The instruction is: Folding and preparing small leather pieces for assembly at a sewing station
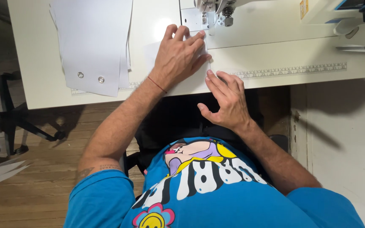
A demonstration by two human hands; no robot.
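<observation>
Left hand: palm down, fingers spread and pressed flat on a white fabric piece lying on the white sewing table. Fingertips reach to just short of the presser foot of the sewing machine; little room between them and the metal needle plate.

Right hand: at the table's near edge, fingers slightly fanned, tips resting on the fabric's right edge where it meets the table rim; thumb hangs free below the edge. It grips nothing.

Fabric: smooth, matte, thin, flat, near corner overlapping the printed ruler strip along the front edge. Its outline against the white table is hard to trace.

To the left, well apart from the hands, a stack of white panels, stiff-looking, with two metal eyelets near the lower edge; the stack overhangs the table front slightly. Open tabletop between stack and left hand, and a wide bare stretch right of the needle. Wooden plank floor below; black chair base at left.
</observation>
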